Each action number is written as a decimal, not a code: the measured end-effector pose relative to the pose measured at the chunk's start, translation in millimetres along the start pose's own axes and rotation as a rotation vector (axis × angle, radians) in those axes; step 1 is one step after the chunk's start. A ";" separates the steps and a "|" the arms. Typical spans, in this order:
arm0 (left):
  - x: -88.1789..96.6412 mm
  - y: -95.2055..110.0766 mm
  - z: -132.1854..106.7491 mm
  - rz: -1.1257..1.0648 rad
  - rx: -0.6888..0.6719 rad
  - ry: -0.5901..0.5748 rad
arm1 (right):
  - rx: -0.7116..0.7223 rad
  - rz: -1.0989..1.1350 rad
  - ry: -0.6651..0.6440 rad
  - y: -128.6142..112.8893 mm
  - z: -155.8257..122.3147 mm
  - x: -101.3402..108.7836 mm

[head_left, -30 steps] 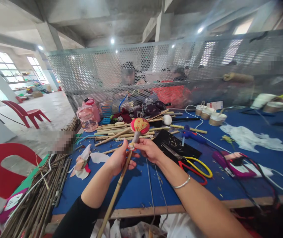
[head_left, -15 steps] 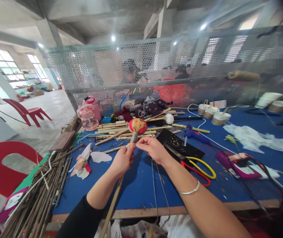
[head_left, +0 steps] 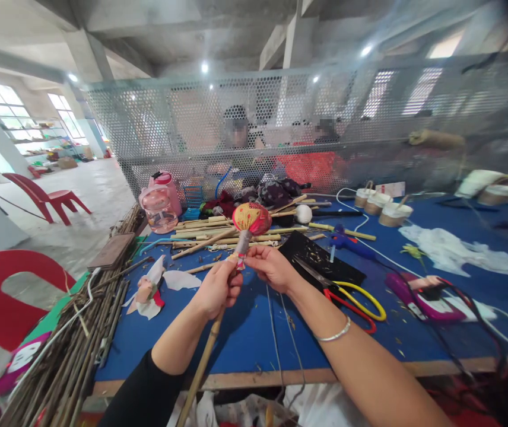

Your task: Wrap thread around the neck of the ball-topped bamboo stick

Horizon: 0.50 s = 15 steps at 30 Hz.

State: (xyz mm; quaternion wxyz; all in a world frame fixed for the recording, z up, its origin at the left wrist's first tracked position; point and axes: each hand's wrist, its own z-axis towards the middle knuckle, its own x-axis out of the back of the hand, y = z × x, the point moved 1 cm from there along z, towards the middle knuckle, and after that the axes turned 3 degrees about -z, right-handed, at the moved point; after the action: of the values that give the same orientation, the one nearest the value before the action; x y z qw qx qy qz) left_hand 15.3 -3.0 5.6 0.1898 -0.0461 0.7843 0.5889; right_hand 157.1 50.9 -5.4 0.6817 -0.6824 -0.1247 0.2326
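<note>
A bamboo stick (head_left: 206,354) topped by a red and yellow cloth-covered ball (head_left: 251,219) rises in front of me. Grey wrapping (head_left: 243,242) covers the neck just under the ball. My left hand (head_left: 219,286) is closed round the stick below that neck. At the neck's lower end, the thumb and fingers of my right hand (head_left: 268,267) pinch the edge of the cloth, where red and white bits show. Scissors (head_left: 347,296) with red and yellow handles lie to the right of my right hand, partly over a black sheet (head_left: 325,261).
Bamboo pieces (head_left: 205,234), a white ball (head_left: 304,213) and a pink jug (head_left: 158,207) stand or lie behind. Cloth scraps (head_left: 149,293) are at left, a blue glue gun (head_left: 352,244) and paper cups (head_left: 395,213) at right. Sticks (head_left: 71,344) line the left edge. People sit behind the perforated screen (head_left: 169,118).
The stick and its ball have turned, so more red faces right, and the ball sits slightly higher and further right. My right hand has moved closer against the neck.
</note>
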 end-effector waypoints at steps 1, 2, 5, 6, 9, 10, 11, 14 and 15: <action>-0.2 -0.1 -0.6 -0.051 0.048 -0.047 | -0.010 0.043 -0.048 0.2 -0.5 -0.2; -0.1 -0.6 -0.6 -0.105 0.105 -0.105 | -0.019 0.084 -0.099 0.4 -1.4 -0.9; 1.0 -3.6 2.8 -0.208 0.266 -0.276 | -0.032 0.179 -0.174 2.7 -3.4 -2.6; 1.2 -4.9 4.4 -0.201 0.288 -0.282 | -0.036 0.184 -0.163 4.4 -3.1 -2.4; 0.8 -9.8 6.4 -0.027 0.180 -0.027 | -0.062 0.106 -0.067 11.7 1.8 0.2; 0.1 -11.7 5.6 0.083 0.083 0.110 | -0.071 0.070 -0.032 14.2 4.1 1.1; -1.0 -13.7 4.0 0.212 -0.038 0.223 | -0.075 0.042 -0.006 16.3 6.2 1.5; -3.6 -21.0 -0.1 0.570 -0.365 0.376 | -0.046 0.025 0.024 18.5 9.5 -1.1; -2.8 -23.5 -0.1 0.635 -0.419 0.380 | -0.032 0.021 0.028 17.8 9.3 -2.6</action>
State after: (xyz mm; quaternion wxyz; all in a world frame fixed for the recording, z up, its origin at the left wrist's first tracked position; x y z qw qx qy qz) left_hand 24.9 -10.7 -14.7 -0.1625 0.0524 0.6439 0.7458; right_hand 147.7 57.1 -22.3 0.6700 -0.6975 -0.1117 0.2285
